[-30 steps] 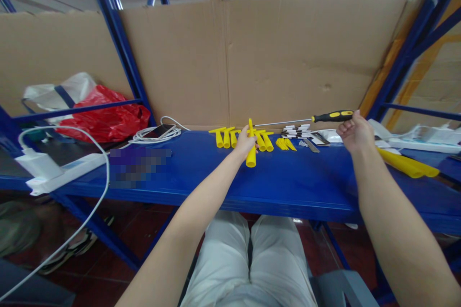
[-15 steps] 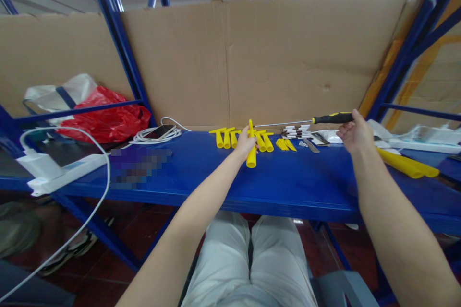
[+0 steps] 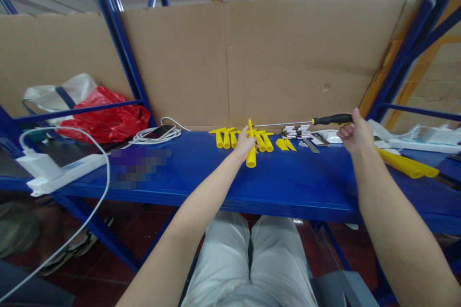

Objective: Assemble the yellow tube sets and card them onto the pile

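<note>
My left hand (image 3: 247, 143) is closed around a yellow plastic handle (image 3: 251, 157), a hollow tube with a narrower upper end, held above the blue bench. In my right hand (image 3: 356, 133) is the end of a black and yellow screwdriver (image 3: 332, 119), held level. Its long shaft points left, and the tip meets the upper part of the yellow handle; my fingers hide the exact contact. Behind my left hand several yellow T-shaped handles (image 3: 226, 139) lie in a row. Small flat yellow pieces (image 3: 285, 144), black-and-white parts (image 3: 296, 132) and metal blades (image 3: 311, 146) lie between my hands.
A cardboard sheet (image 3: 288, 57) stands behind the blue bench (image 3: 201, 172). Left are a red bag (image 3: 108, 115), a coiled white cable (image 3: 154, 135) and a power strip (image 3: 68, 172). Larger yellow tubes (image 3: 406, 163) lie beside my right forearm. Blue posts (image 3: 120, 43) frame the bench.
The screwdriver's handle has turned a little in my right hand, and its yellow marking shows less. My left hand and the yellow handle stay in place.
</note>
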### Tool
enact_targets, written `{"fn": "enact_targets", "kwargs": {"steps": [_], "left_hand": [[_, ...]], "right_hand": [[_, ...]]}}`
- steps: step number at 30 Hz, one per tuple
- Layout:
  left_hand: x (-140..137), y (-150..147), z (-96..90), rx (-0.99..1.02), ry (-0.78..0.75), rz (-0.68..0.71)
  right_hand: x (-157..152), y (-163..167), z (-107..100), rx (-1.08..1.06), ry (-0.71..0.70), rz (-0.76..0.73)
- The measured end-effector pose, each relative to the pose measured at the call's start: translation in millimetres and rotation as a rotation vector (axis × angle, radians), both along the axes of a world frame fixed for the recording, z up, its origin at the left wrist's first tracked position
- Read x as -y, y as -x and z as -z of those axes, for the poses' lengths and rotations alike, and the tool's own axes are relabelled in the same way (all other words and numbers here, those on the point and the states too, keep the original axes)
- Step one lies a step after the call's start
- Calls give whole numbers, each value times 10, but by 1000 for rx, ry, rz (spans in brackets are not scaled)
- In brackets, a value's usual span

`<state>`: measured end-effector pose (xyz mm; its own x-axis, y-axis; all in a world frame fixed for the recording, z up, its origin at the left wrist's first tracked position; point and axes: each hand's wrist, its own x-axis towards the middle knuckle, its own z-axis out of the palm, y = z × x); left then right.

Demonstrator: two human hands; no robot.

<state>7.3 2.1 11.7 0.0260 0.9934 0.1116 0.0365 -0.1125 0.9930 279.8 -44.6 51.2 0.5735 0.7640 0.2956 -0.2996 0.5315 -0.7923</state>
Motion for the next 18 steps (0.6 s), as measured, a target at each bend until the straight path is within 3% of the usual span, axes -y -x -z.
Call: {"fn": "enact_targets", "kwargs": {"steps": [8, 18], "left_hand": [[22, -1, -22, 12, -17, -2], [-50, 1, 14, 9, -12, -19]], "right_hand": [[-38, 12, -11, -80, -26, 9], [-94, -93, 70, 47, -8, -25]]}}
